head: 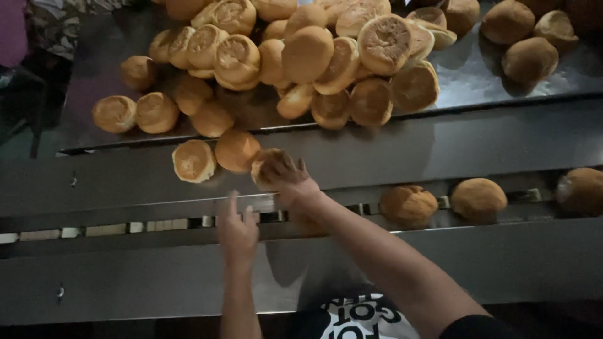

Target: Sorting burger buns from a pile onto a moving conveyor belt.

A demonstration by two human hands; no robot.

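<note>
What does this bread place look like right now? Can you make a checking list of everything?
Surface: sloped shiny steel chute leading down to a slotted metal track.
Job's things: round golden-brown bread buns piled on the upper steel tray; one bun under the right hand; two loose buns beside it; three buns along the track.
Clutter: nothing seen.
Grippers: right hand grasps the bun; left hand is open, empty, fingers spread above the track.
Cables: nothing seen.
Surroundings: dim; patterned cloth at top left.
</note>
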